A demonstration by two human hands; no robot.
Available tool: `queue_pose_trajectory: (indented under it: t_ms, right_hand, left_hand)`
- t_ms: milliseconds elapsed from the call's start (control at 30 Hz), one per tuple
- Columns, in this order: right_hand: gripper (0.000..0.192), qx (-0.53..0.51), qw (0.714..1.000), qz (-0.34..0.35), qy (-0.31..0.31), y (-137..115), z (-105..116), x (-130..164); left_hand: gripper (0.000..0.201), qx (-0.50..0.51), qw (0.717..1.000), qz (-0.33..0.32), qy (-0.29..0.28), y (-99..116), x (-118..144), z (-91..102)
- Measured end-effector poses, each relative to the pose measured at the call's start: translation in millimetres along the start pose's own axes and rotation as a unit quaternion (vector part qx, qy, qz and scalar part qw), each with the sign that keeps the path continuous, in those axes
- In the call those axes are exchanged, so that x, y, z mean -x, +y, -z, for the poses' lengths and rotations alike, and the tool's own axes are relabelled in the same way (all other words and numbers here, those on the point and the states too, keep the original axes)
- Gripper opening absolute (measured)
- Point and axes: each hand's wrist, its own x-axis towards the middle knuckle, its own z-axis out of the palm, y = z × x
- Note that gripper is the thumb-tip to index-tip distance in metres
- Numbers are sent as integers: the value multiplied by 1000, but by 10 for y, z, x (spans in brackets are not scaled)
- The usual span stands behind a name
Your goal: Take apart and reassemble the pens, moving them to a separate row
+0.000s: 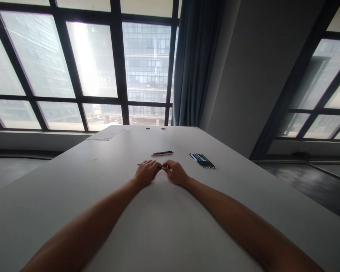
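A slim dark pen [159, 167] lies crosswise between my two hands, low over the white table. My left hand [146, 173] is closed around its barrel, and one end pokes out past the knuckles on the left. The fingertips of my right hand [174, 172] pinch the other end, where a small yellowish bit shows. Fingers hide most of the pen. Just beyond my hands lie a few pens [162, 153], dark and pinkish, side by side. To the right of my right hand, several pens [202, 160] with black, blue, green and white parts rest in a slanted row.
The long white table [124, 234] stretches away toward the windows. Sheets of paper [107, 133] lie at its far left edge. Two dark round fittings [163, 129] sit near the far end. A blue curtain [191, 68] hangs behind it, beside a grey pillar [251, 75].
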Motion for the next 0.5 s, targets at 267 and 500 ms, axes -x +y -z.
queue_pose_trajectory:
  t_ms: [267,500]
  right_hand:
    - [5,31,998,41,20,-8,16,11]
    - [5,49,997,46,34,-23,14,17]
  left_hand:
    - [18,10,1000,27,0,20,-5,17]
    - [16,19,999,24,20,26,-14,26]
